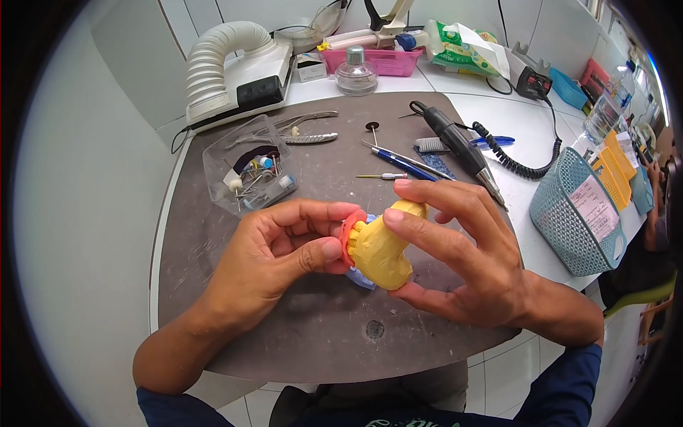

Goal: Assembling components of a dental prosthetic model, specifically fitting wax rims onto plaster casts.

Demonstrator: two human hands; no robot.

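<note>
Over the middle of the brown work board, my right hand [477,256] grips a yellow dental cast [384,256], thumb and fingers spread round its base. The cast is tilted, with its teeth turned toward my left hand [263,249]. Thumb and fingertips of that hand pinch a curved pink-red dental piece [347,240], which sits against the cast's teeth. Whether it is fully seated I cannot tell. Behind and below the cast, part of a light blue piece [361,279] shows; the cast and my fingers hide the rest.
A see-through box [245,167] of small burs lies left, near metal pliers [309,137]. Beyond the cast are a black handpiece [459,142], a blue-handled tool [405,164] and a glass bottle [356,75]. A white hose unit [235,71] stands far left, a blue-green basket [569,220] right.
</note>
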